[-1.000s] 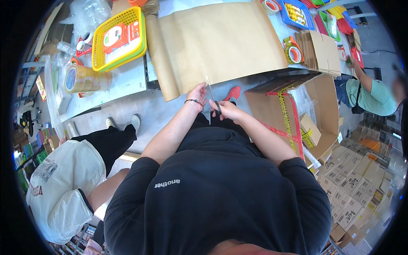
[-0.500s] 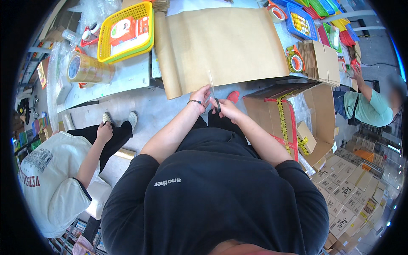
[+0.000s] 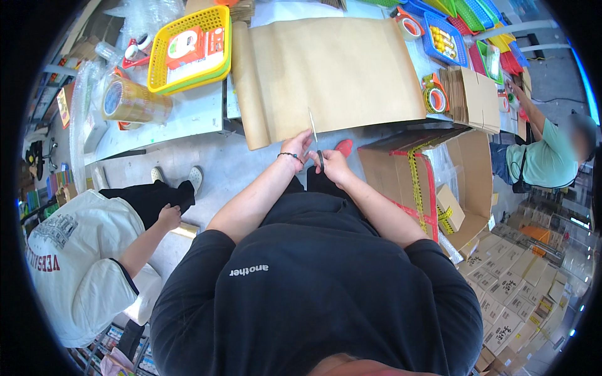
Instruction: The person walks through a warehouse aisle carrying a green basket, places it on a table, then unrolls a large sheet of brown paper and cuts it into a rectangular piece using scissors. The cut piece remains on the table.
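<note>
A wide sheet of brown kraft paper (image 3: 342, 69) lies over the table, rolled up along its left side, with its near edge hanging at the table front. My left hand (image 3: 298, 146), a dark bracelet on its wrist, pinches that near edge at about the middle. Close beside it on the right, my right hand (image 3: 333, 168) grips a pair of scissors (image 3: 315, 128) by the dark handles. The thin blades point away from me and lie over the paper; whether they have cut into it is hard to make out.
At left on the table stand a yellow basket (image 3: 224, 66) and tape rolls (image 3: 135, 103). Tape dispensers (image 3: 434, 99), folded cardboard (image 3: 473, 94) and a blue basket (image 3: 427, 47) line the right. A big carton (image 3: 392, 166) sits below right. Two people are nearby, left and right.
The scissors' blades have shifted slightly, with both hands staying at the paper's near edge. The person at left has drawn a hand back toward the lap.
</note>
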`<control>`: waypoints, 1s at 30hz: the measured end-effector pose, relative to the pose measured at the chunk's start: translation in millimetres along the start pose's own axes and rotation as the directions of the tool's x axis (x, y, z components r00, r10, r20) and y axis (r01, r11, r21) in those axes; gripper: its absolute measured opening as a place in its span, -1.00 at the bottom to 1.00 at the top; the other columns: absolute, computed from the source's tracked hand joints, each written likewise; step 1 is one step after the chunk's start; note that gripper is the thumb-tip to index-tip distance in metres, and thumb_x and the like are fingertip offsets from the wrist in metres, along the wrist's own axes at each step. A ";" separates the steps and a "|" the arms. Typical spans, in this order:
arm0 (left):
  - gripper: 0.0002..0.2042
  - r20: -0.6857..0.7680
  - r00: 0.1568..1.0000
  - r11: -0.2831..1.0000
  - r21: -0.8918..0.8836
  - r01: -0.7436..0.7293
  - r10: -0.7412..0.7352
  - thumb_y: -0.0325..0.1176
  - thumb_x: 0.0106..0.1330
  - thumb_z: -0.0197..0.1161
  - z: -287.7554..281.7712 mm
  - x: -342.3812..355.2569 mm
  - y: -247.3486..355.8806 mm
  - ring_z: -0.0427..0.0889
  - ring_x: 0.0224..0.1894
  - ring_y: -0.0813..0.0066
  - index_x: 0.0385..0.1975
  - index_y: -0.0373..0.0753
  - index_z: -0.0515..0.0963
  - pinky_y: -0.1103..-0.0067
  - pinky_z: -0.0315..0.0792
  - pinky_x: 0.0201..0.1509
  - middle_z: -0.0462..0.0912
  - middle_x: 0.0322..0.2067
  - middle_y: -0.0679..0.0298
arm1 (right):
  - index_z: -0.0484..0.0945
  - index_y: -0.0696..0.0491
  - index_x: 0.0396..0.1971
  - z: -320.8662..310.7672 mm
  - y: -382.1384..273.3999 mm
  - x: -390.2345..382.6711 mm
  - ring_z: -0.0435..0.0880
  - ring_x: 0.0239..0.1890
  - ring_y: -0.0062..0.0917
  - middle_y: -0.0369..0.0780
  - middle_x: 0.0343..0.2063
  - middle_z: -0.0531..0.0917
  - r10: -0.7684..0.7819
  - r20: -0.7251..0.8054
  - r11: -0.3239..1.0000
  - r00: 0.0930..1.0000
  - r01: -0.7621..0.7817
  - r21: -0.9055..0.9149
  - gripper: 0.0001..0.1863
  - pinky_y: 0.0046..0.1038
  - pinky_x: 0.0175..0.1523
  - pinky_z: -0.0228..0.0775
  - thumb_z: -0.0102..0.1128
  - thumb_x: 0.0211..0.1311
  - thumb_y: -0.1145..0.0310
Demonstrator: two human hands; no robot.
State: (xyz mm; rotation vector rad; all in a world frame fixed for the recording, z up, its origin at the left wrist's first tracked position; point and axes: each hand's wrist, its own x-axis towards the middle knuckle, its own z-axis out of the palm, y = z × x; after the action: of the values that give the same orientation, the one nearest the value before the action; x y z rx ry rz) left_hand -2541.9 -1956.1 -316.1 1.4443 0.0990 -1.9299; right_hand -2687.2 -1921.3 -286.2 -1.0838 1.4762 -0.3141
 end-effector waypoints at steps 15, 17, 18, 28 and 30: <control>-0.86 0.146 0.987 0.994 -0.074 0.080 -0.068 -0.08 0.29 0.29 -6.0 -16.2 9.8 0.45 -0.11 0.76 -0.25 0.11 0.58 0.33 0.14 0.22 0.53 -0.28 0.68 | 0.55 0.10 -0.42 -68.7 -66.7 -32.8 0.29 -0.77 -0.72 -0.29 -0.60 0.57 0.243 0.401 0.965 0.884 -0.261 -0.009 -0.21 -0.62 -0.64 0.04 -0.01 0.14 -0.49; -0.85 0.151 0.984 0.993 -0.066 0.102 -0.092 -0.07 0.29 0.29 -5.4 -18.0 11.8 0.45 -0.11 0.76 -0.23 0.12 0.59 0.29 0.11 0.25 0.54 -0.27 0.69 | 0.56 0.13 -0.43 -65.9 -63.9 -29.7 0.26 -0.75 -0.69 -0.28 -0.57 0.56 0.224 0.434 0.970 0.873 -0.241 -0.016 -0.16 -0.59 -0.62 0.04 0.00 0.08 -0.53; -0.84 0.149 0.983 0.992 -0.063 0.114 -0.103 -0.06 0.29 0.28 -5.1 -18.7 12.6 0.44 -0.10 0.76 -0.22 0.13 0.59 0.27 0.09 0.25 0.54 -0.27 0.69 | 0.56 0.13 -0.42 -61.4 -64.3 -21.2 0.28 -0.73 -0.67 -0.26 -0.55 0.57 0.231 0.424 0.970 0.876 -0.243 -0.027 -0.16 -0.58 -0.61 0.06 -0.01 0.08 -0.53; -0.84 0.141 0.984 0.994 0.028 0.108 -0.111 0.04 0.28 0.27 -4.6 -26.5 20.5 0.43 -0.11 0.79 -0.32 0.18 0.60 0.13 0.03 0.26 0.56 -0.33 0.77 | 0.56 0.11 -0.35 -34.4 -85.9 58.0 0.32 -0.59 -0.62 -0.24 -0.46 0.54 0.166 0.318 0.986 0.933 -0.157 -0.053 -0.08 -0.50 -0.46 0.15 -0.03 -0.05 -0.63; -0.84 0.140 0.981 0.990 -0.006 0.138 -0.136 0.04 0.28 0.27 -6.4 -26.4 21.0 0.45 -0.18 0.80 -0.39 0.19 0.60 0.11 0.02 0.27 0.56 -0.42 0.78 | 0.51 0.08 -0.37 -32.1 -83.6 54.6 0.24 -0.64 -0.69 -0.35 -0.52 0.48 0.155 0.300 0.987 0.941 -0.159 -0.011 -0.16 -0.58 -0.52 0.03 0.03 0.02 -0.56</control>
State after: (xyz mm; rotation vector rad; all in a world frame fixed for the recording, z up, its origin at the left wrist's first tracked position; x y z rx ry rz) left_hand -2521.4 -1955.8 -288.5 1.3178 0.1521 -2.1315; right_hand -2671.3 -2019.0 -251.8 -0.9493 1.2750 -0.0428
